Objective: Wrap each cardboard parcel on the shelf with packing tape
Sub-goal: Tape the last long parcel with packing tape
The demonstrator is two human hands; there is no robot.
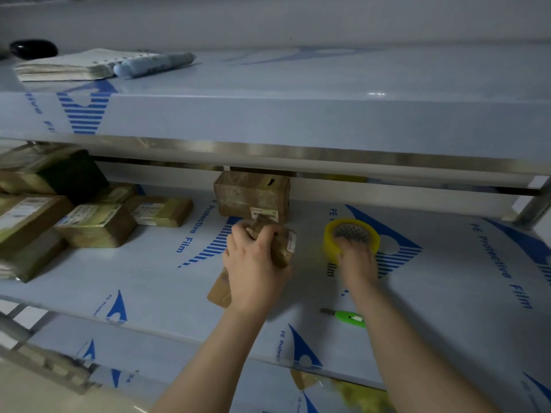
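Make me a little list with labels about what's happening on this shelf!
Left grip: holds a small parcel
Right grip: grips the tape roll, blurred
Cutter: green knife lies untouched on the shelf
Behind: bigger box
Far left: pile of parcels

This looks like a storeroom or packing room: steel shelves [328, 114] covered in printed protective film, many labelled cardboard parcels [95, 225], a roll of packing tape [330, 237] and a green cutter [350, 318].
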